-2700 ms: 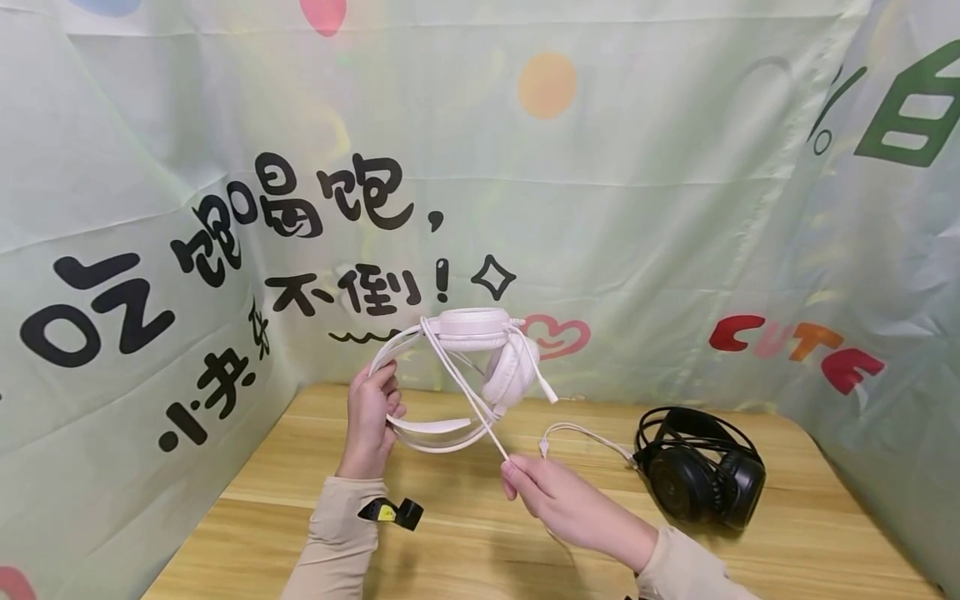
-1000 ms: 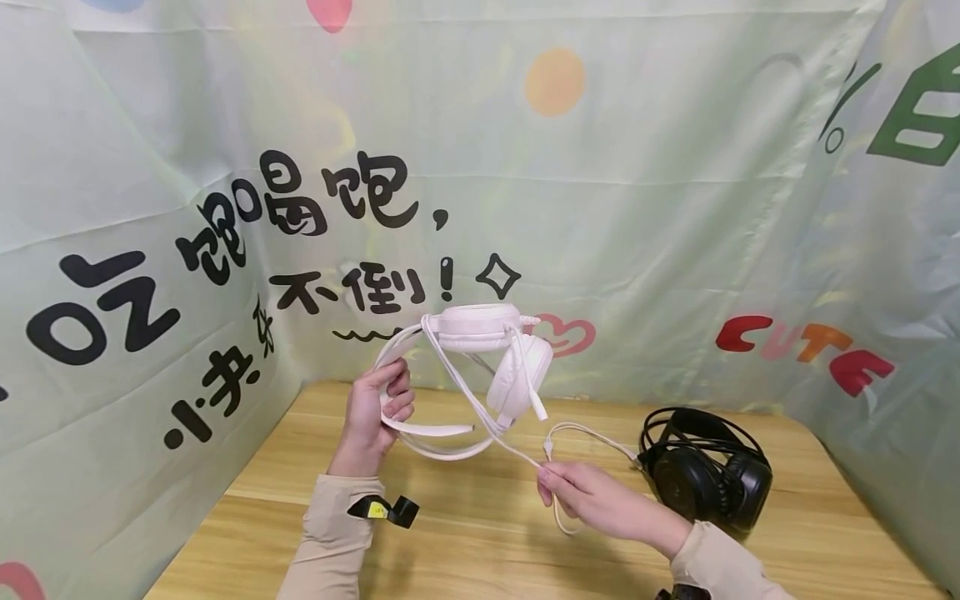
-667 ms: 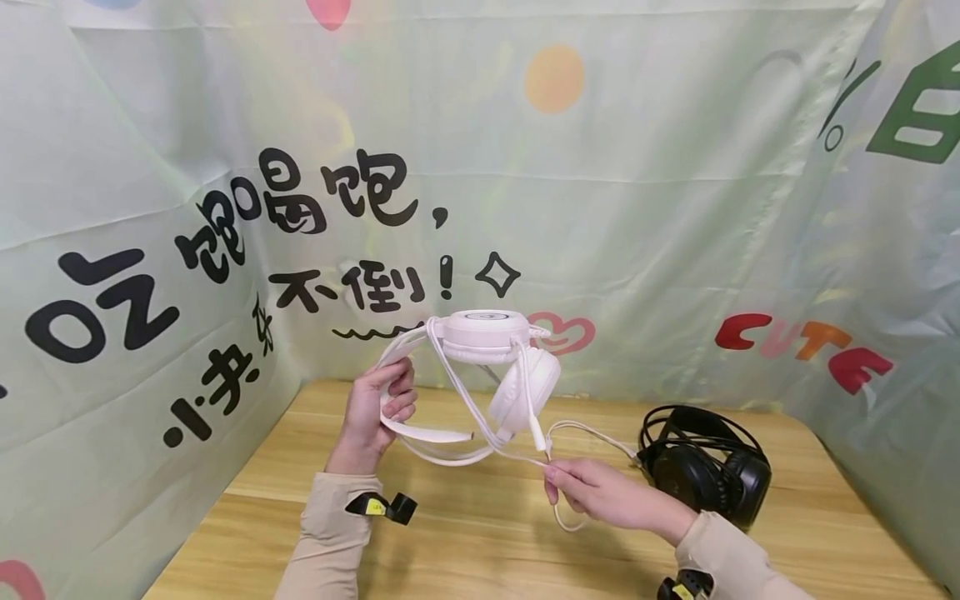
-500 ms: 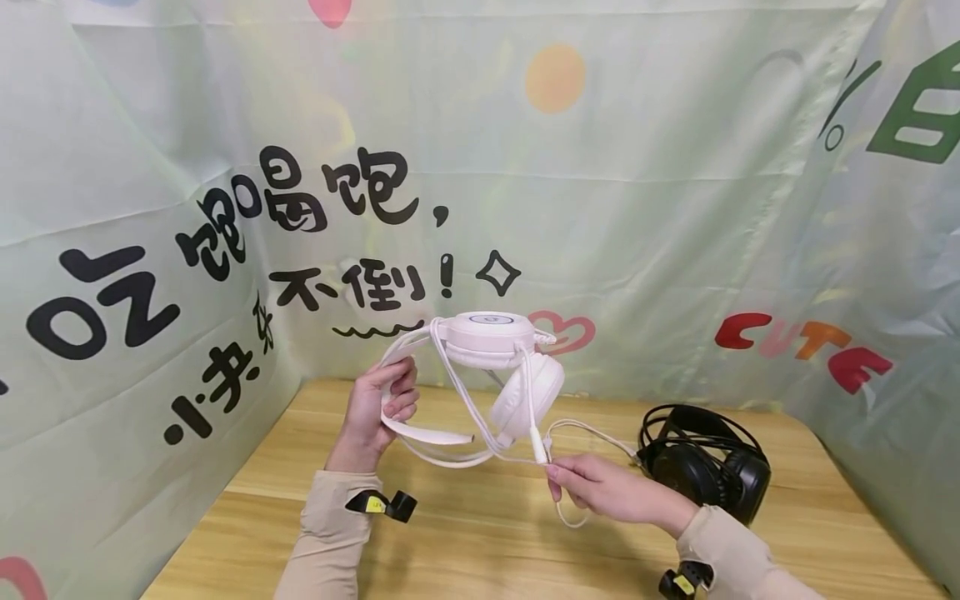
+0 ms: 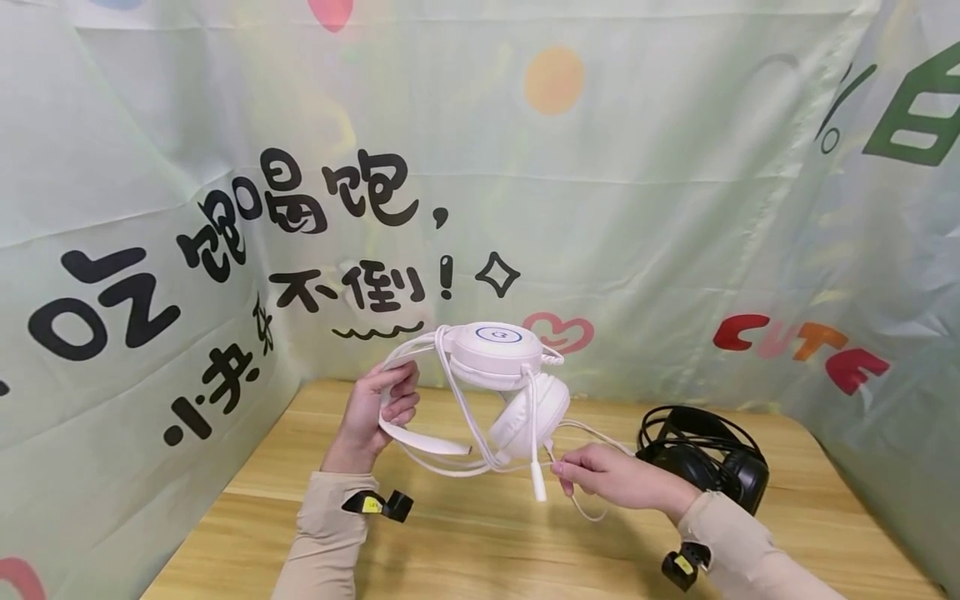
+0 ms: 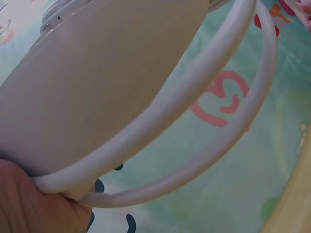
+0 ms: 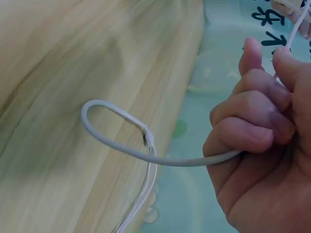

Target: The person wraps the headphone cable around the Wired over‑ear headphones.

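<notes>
My left hand [image 5: 372, 408] grips a white headset [image 5: 495, 354] by its headband, holding it above the table. Its ear cups face right, and a round logo shows on the upper cup. The thin microphone boom [image 5: 534, 433] hangs down in front. In the left wrist view the broad band [image 6: 112, 87] and its curved outer tubes fill most of the picture. A white cable [image 7: 180, 162] runs around the headset to my right hand [image 5: 622, 479], which pinches it between thumb and forefinger. In the right wrist view the other fingers are curled, and the cable loops out below them.
Black headphones [image 5: 705, 458] with a coiled black cable lie at the right of the wooden table [image 5: 465, 550], partly behind my right forearm. Printed fabric [image 5: 660, 250] stands along the back and both sides.
The headset has tilted and dropped slightly, bringing the upper cup's logo into view, and its boom now points downward. My right hand has moved to the right with the cable. Left hand keeps its grip.
</notes>
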A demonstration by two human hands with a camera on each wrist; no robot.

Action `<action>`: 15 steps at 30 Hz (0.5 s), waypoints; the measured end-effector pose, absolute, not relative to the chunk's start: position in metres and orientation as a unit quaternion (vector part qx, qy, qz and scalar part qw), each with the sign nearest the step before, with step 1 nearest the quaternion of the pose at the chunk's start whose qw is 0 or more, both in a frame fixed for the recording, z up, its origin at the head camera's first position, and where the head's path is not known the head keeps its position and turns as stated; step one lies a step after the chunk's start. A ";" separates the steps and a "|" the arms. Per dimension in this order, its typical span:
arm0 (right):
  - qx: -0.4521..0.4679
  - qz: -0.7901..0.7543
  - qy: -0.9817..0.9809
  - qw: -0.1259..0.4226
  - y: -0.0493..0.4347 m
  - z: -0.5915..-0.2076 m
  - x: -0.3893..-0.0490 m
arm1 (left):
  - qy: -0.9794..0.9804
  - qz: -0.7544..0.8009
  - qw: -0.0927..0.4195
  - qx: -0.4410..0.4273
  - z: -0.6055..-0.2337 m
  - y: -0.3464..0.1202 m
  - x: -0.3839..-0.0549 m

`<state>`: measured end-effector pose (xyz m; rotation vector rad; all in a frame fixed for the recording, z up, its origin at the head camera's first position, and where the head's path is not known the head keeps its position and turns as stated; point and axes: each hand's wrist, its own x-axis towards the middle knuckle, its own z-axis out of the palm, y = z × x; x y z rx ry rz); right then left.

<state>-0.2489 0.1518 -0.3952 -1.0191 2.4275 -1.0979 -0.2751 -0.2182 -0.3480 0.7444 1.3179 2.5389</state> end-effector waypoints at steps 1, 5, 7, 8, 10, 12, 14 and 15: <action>-0.351 -0.374 0.847 0.138 0.152 -0.395 -0.249 | 0.445 0.854 0.092 0.252 -0.348 -0.219 -0.275; -0.344 -0.363 0.857 0.128 0.152 -0.395 -0.250 | 0.442 0.849 0.097 0.273 -0.349 -0.220 -0.274; -0.345 -0.365 0.855 0.126 0.153 -0.396 -0.250 | 0.436 0.847 0.103 0.287 -0.349 -0.220 -0.274; -0.347 -0.365 0.855 0.123 0.153 -0.396 -0.250 | 0.434 0.845 0.106 0.294 -0.350 -0.220 -0.275; -0.348 -0.365 0.856 0.115 0.154 -0.397 -0.252 | 0.433 0.842 0.109 0.304 -0.351 -0.220 -0.275; -0.343 -0.362 0.860 0.106 0.156 -0.398 -0.253 | 0.437 0.838 0.111 0.309 -0.351 -0.219 -0.275; -0.339 -0.352 0.867 0.096 0.157 -0.399 -0.256 | 0.445 0.833 0.111 0.310 -0.351 -0.219 -0.276; -0.336 -0.347 0.871 0.092 0.158 -0.400 -0.257 | 0.449 0.831 0.112 0.310 -0.351 -0.219 -0.275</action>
